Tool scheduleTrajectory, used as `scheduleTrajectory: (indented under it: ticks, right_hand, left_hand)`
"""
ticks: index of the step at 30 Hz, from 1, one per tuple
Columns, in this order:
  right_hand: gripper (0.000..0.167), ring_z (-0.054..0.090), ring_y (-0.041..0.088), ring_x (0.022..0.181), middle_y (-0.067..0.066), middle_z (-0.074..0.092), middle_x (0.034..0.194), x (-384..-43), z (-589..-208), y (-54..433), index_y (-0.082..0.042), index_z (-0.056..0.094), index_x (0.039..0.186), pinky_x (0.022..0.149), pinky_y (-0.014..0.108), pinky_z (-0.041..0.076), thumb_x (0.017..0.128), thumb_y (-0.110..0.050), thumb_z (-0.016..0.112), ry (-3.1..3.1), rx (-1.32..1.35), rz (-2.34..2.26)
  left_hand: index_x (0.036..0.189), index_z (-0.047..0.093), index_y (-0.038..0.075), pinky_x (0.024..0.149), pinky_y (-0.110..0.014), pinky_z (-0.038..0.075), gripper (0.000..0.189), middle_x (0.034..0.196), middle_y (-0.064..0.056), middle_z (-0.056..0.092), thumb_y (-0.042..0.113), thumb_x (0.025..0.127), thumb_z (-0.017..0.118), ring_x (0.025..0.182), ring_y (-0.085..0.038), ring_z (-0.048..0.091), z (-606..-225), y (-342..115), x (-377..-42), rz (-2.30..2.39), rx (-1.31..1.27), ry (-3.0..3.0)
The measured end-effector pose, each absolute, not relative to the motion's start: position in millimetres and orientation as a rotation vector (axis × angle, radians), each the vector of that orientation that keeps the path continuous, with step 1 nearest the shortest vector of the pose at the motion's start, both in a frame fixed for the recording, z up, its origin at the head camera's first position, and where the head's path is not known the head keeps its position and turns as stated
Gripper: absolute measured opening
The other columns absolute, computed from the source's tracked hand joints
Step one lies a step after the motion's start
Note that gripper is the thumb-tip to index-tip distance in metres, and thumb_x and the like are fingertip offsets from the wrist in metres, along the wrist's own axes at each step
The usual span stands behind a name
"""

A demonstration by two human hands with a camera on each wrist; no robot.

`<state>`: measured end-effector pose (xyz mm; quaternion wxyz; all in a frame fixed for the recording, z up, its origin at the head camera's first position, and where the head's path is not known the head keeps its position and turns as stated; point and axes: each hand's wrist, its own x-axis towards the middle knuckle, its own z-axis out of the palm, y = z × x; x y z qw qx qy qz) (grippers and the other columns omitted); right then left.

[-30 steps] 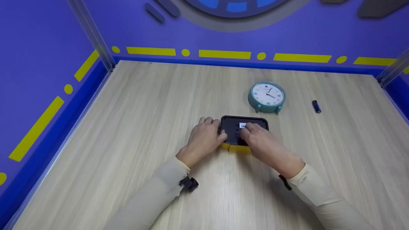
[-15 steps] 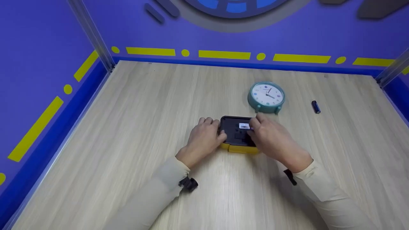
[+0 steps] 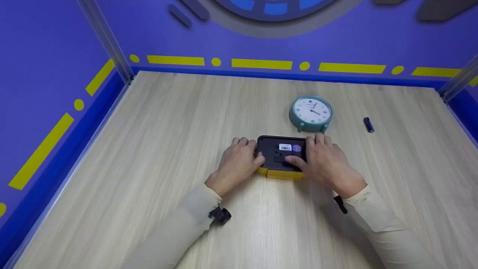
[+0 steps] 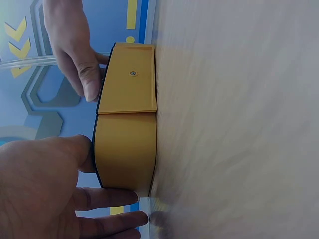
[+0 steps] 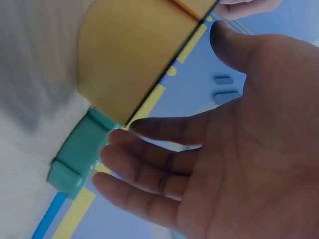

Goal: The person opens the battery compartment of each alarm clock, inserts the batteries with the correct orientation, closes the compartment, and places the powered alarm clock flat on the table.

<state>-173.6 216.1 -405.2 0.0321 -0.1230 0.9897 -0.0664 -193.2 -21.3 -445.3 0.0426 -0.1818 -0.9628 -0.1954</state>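
A yellow clock [image 3: 269, 151] lies black back up on the table, with a barcode label, a round purple sticker and small controls showing. Its yellow side [image 4: 127, 79] carries a small screw in the left wrist view. My left hand [image 3: 239, 160] grips the left end, thumb on the back and fingers along the side. At the right end is my right hand [image 3: 326, 160], its fingers loosely extended beside the far corner and its thumb [image 5: 232, 42] over the back. Whether that thumb touches is hard to tell. The clock's face is hidden underneath.
Behind the yellow clock, a round teal clock [image 3: 313, 111] lies face up, close to my right fingertips. A dark blue battery [image 3: 369, 125] lies farther right. Blue-purple walls [image 3: 261, 45] border the wooden table [image 3: 179, 112] at the back and sides.
My right hand has moved right from the middle of the clock's back to its right end, and its fingers have loosened, uncovering the purple sticker. The left hand stays put.
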Motion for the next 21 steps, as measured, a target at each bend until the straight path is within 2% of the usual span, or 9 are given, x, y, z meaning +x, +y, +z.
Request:
scheduleTrajectory:
  ticks: [4,10,17,21]
  right_hand:
    - [0.1,0.053,0.049,0.113,0.043,0.047,0.137,-175.6,-408.5,215.5,0.022,0.04,0.145,0.101,0.064,0.047,0.101,-0.066,0.059,3.009,-0.313,-0.172]
    - [0.107,0.053,0.049,0.112,0.044,0.048,0.134,-176.6,-411.3,214.3,0.023,0.037,0.146,0.103,0.063,0.046,0.099,-0.07,0.057,2.994,-0.252,-0.095]
    - [0.108,0.054,0.046,0.104,0.041,0.052,0.123,-176.2,-414.0,214.2,0.026,0.043,0.139,0.098,0.061,0.05,0.099,-0.074,0.054,3.02,-0.249,-0.065]
    - [0.11,0.054,0.046,0.104,0.04,0.053,0.119,-175.8,-413.6,213.6,0.027,0.046,0.135,0.099,0.061,0.05,0.098,-0.077,0.052,3.006,-0.226,-0.028]
  left_hand:
    - [0.121,0.071,-0.001,0.089,-0.045,0.051,0.039,0.111,-0.015,0.068,0.03,0.1,0.06,0.102,-0.032,0.057,-445.0,-21.3,-193.4,-0.602,-0.556,-2.953]
    - [0.118,0.071,-0.001,0.087,-0.044,0.05,0.038,0.109,-0.015,0.067,0.03,0.1,0.06,0.099,-0.032,0.056,-444.5,-21.3,-193.1,-0.592,-0.566,-2.942]
    - [0.119,0.071,0.0,0.087,-0.044,0.051,0.037,0.11,-0.014,0.067,0.03,0.101,0.059,0.1,-0.031,0.057,-444.9,-21.2,-193.6,-0.586,-0.567,-2.955]
    - [0.122,0.07,-0.001,0.088,-0.044,0.051,0.039,0.112,-0.015,0.067,0.031,0.101,0.058,0.101,-0.031,0.057,-444.3,-21.5,-193.4,-0.581,-0.568,-2.968]
